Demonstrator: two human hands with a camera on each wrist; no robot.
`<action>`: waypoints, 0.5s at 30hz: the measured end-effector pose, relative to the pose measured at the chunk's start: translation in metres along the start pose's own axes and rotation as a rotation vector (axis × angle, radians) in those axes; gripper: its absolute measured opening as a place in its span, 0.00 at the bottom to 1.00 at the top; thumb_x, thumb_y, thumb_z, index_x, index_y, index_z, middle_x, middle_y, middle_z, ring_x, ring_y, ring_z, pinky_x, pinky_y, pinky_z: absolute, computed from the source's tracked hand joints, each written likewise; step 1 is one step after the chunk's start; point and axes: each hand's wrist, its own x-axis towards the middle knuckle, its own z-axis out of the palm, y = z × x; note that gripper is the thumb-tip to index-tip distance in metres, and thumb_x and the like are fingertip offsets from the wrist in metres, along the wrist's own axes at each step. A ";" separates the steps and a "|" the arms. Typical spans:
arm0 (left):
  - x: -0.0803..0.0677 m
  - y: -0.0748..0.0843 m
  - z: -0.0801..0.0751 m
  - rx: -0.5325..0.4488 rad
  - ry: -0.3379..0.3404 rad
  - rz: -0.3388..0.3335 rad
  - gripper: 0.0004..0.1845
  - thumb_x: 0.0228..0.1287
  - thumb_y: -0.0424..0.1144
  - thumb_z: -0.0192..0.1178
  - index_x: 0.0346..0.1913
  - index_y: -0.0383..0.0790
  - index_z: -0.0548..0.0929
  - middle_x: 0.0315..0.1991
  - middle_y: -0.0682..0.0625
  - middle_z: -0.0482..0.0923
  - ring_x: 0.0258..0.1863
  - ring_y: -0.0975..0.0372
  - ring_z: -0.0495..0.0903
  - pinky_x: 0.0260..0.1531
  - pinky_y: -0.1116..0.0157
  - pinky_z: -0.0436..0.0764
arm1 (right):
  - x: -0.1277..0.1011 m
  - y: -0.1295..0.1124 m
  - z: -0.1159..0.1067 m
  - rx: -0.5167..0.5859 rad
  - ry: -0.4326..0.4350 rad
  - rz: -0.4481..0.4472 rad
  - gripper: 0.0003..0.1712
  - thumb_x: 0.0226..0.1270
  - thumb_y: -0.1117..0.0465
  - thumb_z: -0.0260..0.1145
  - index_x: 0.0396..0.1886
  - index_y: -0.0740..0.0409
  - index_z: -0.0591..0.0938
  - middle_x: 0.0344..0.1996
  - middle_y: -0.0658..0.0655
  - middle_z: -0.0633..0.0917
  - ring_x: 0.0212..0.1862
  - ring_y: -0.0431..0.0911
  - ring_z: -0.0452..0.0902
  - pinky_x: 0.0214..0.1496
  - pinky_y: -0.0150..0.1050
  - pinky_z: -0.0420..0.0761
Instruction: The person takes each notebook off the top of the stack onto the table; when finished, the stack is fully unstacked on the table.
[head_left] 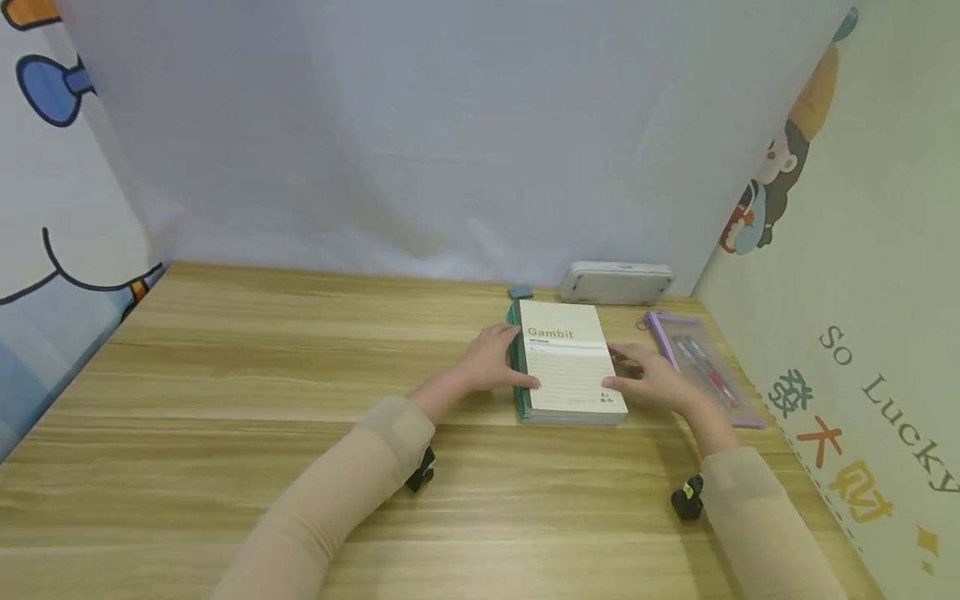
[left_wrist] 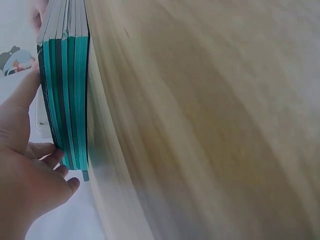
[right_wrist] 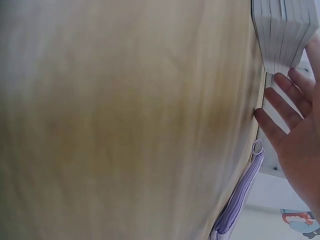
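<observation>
Sleeves, pale beige [head_left: 322, 500], soft knit, a pair: foremost in my head feed, entering at the bottom.

Notebook stack [head_left: 566, 367], one: right of centre on the worktop [head_left: 262, 375], toward its back edge. Long axis roughly front to back; I read it as lying squarely between the hands, equally near both, bound side to the left. Top cover cream card, matt, marked "Gambit"; spines teal and dark in flat bands; page edges pale and smooth.

Left hand [head_left: 492, 360]: unclenched, fingers against the spines, thumb laid on the cover.

Right hand [head_left: 652, 379]: spread and relaxed, at the page-edge side, thumb on the cover's margin; I cannot tell how firmly either presses.

Block, small, grey-blue [head_left: 521, 292]: by the back edge, behind the stack.

Case, white, oblong, rounded corners [head_left: 617, 284]: near the back right corner.

Pouch, translucent, purple-trimmed [head_left: 701, 367], pens inside: along the right edge.
</observation>
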 end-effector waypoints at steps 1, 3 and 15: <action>0.000 0.000 0.000 -0.016 0.000 -0.007 0.56 0.39 0.64 0.64 0.67 0.34 0.55 0.66 0.40 0.53 0.66 0.50 0.52 0.64 0.57 0.55 | 0.000 0.000 0.000 -0.003 0.001 -0.003 0.44 0.54 0.46 0.64 0.66 0.62 0.58 0.59 0.66 0.66 0.58 0.61 0.64 0.57 0.53 0.67; 0.000 0.000 0.000 -0.048 0.002 -0.021 0.56 0.38 0.63 0.65 0.66 0.34 0.55 0.66 0.39 0.54 0.65 0.50 0.53 0.63 0.57 0.56 | 0.001 -0.001 -0.001 -0.008 0.003 -0.009 0.44 0.55 0.46 0.64 0.66 0.62 0.58 0.59 0.65 0.66 0.59 0.60 0.63 0.57 0.53 0.67; -0.001 0.002 0.000 -0.129 0.011 -0.029 0.56 0.38 0.60 0.68 0.68 0.37 0.53 0.67 0.41 0.51 0.66 0.51 0.51 0.63 0.57 0.56 | -0.002 -0.003 0.001 0.034 0.017 0.033 0.46 0.52 0.45 0.66 0.67 0.58 0.58 0.61 0.62 0.65 0.59 0.60 0.64 0.55 0.52 0.70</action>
